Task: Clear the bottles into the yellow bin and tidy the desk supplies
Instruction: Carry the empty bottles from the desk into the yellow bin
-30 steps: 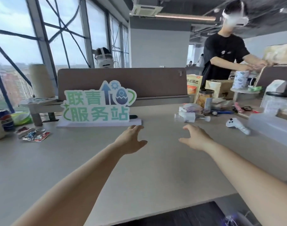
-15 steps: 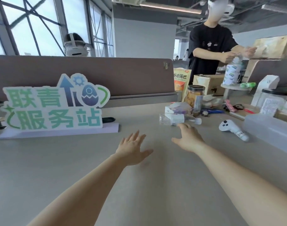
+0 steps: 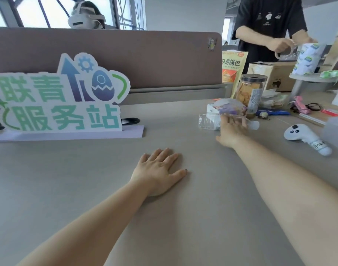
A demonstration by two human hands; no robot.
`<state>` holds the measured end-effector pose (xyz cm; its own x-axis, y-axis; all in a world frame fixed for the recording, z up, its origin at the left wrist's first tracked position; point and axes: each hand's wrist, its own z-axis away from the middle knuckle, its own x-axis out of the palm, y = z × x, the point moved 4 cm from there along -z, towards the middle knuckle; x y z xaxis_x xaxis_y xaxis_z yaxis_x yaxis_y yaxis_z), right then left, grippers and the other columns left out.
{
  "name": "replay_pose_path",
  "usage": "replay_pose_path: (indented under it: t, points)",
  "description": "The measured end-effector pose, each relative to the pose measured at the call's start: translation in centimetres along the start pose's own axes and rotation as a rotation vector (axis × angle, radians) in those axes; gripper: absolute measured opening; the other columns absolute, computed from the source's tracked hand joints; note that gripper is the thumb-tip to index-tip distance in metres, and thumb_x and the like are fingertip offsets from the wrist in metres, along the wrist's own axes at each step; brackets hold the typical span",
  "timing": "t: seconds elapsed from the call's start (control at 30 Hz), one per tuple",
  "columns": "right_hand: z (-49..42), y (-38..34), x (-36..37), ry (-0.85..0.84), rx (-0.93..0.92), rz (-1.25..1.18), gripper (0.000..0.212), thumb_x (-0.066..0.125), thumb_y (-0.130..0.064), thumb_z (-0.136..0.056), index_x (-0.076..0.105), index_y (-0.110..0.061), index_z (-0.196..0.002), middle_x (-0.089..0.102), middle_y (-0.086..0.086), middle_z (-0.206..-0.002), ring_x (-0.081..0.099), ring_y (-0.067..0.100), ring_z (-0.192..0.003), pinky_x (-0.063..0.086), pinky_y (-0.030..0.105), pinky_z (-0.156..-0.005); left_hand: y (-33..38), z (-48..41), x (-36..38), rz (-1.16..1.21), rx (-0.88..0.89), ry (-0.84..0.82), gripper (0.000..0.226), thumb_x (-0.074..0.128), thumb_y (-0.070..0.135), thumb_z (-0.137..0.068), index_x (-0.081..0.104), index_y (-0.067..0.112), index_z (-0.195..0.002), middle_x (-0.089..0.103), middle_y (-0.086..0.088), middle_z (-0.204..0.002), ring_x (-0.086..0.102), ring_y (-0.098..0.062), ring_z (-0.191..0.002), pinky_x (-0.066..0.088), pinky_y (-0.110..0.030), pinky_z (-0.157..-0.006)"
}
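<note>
Bottle step: my right hand point(image 3: 231, 129) lies on the toppled clear bottle point(image 3: 207, 121), fingers straight, not curled; left hand point(image 3: 158, 172) spread flat on the desk point(image 3: 78, 189). Next I curl round it and lift — yellow bin unseen.

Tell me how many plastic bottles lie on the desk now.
1. The clear bottle lies on its side in front of the small box, with the right hand over its middle. More may be hidden in the clutter behind.
</note>
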<state>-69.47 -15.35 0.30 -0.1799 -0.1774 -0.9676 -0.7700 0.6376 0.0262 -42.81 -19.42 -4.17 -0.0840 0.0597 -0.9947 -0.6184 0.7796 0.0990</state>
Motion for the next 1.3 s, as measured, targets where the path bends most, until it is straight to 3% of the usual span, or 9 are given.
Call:
replay_pose_path:
  t: [0.1, 0.3, 0.47, 0.6, 0.7, 0.8, 1.03, 1.2, 1.3]
  points:
    - [-0.7, -0.3, -0.5, 0.048, -0.006, 0.093, 0.089, 0.056, -0.054, -0.085, 0.01, -0.017, -0.151, 0.025, 0.008, -0.154, 0.023, 0.029, -0.141, 0.009, 0.044, -0.118, -0.2, -0.2, 0.1, 0.002, -0.004, -0.005, 0.073, 0.012, 0.077, -0.083, 0.011, 0.044, -0.148, 0.001, 0.016, -0.158, -0.002, -0.007, -0.146, 0.003, -0.038, -0.118]
    - [-1.1, 0.6, -0.9, -0.003, 0.049, 0.126, 0.09, 0.059, -0.06, -0.081, 0.015, -0.022, -0.15, 0.021, 0.01, -0.153, 0.012, 0.031, -0.144, -0.005, 0.05, -0.117, 0.1, -0.1, 0.1, 0.0, -0.01, -0.004, 0.073, 0.012, 0.077, -0.082, 0.01, 0.044, -0.147, 0.003, 0.017, -0.158, -0.001, -0.007, -0.146, 0.003, -0.037, -0.118]
    - [-1.4, 0.9, -1.3, 0.103, -0.014, 0.141, 0.058, 0.054, -0.029, -0.093, 0.03, -0.017, -0.144, 0.038, 0.01, -0.146, 0.031, 0.03, -0.136, 0.025, 0.041, -0.109, 0.2, -0.2, -0.1, 0.002, -0.014, -0.005, 0.072, 0.013, 0.077, -0.083, 0.013, 0.044, -0.147, 0.006, 0.017, -0.158, 0.001, -0.006, -0.145, 0.005, -0.036, -0.118]
    - [-1.3, 1.5, -1.7, 0.058, -0.043, 0.157, 0.061, 0.056, -0.04, -0.09, 0.033, -0.02, -0.143, 0.035, 0.01, -0.145, 0.027, 0.032, -0.136, 0.019, 0.042, -0.112, 0.3, -0.1, -0.2, 0.022, -0.015, 0.007, 0.07, 0.016, 0.076, -0.084, 0.015, 0.045, -0.146, 0.007, 0.016, -0.158, 0.002, -0.006, -0.145, 0.004, -0.035, -0.118]
    - [-0.6, 1.9, -1.1, 0.018, -0.041, 0.056, 0.06, 0.056, -0.037, -0.091, 0.028, -0.016, -0.139, 0.042, 0.018, -0.14, 0.041, 0.037, -0.128, 0.032, 0.041, -0.106, 0.4, 0.2, -0.3, 0.028, -0.017, 0.011, 0.069, 0.018, 0.076, -0.084, 0.017, 0.044, -0.146, 0.009, 0.016, -0.157, 0.003, -0.006, -0.145, 0.004, -0.035, -0.118]
    - [0.5, 1.2, -2.3, 0.014, -0.044, 0.129, 0.065, 0.046, -0.054, -0.093, 0.028, -0.015, -0.141, 0.051, 0.02, -0.133, 0.049, 0.037, -0.12, 0.037, 0.038, -0.096, 0.4, -0.2, -0.9, 0.038, -0.023, 0.032, 0.069, 0.022, 0.075, -0.085, 0.021, 0.042, -0.146, 0.014, 0.016, -0.157, 0.007, -0.008, -0.144, 0.006, -0.036, -0.116]
    - [8.9, -5.4, -5.2, -0.06, -0.191, 0.04, 0.054, 0.054, -0.06, -0.085, 0.051, -0.019, -0.119, 0.061, 0.01, -0.121, 0.054, 0.03, -0.114, 0.036, 0.033, -0.08, -1.1, 4.1, -1.5, 0.145, -0.061, 0.043, 0.056, 0.032, 0.057, -0.094, 0.031, 0.034, -0.145, 0.027, 0.014, -0.154, 0.023, -0.012, -0.142, 0.015, -0.032, -0.116]
    - [16.4, -13.2, -7.8, -0.064, -0.353, -0.041, 0.052, 0.058, -0.06, -0.081, 0.052, -0.024, -0.117, 0.063, 0.004, -0.117, 0.055, 0.028, -0.11, 0.038, 0.032, -0.081, -7.6, 15.0, -3.7, 0.057, -0.112, 0.015, 0.051, 0.039, 0.056, -0.092, 0.038, 0.037, -0.14, 0.032, 0.017, -0.15, 0.03, -0.012, -0.139, 0.025, -0.031, -0.11]
    - [21.3, -20.8, -9.6, -0.04, -0.529, -0.101, 0.054, 0.057, -0.062, -0.08, 0.051, -0.025, -0.118, 0.062, 0.001, -0.119, 0.055, 0.027, -0.11, 0.039, 0.032, -0.08, -13.3, 23.7, -5.4, 0.063, -0.26, 0.037, 0.047, 0.047, 0.052, -0.091, 0.047, 0.033, -0.133, 0.041, 0.011, -0.144, 0.04, -0.017, -0.133, 0.035, -0.031, -0.106]
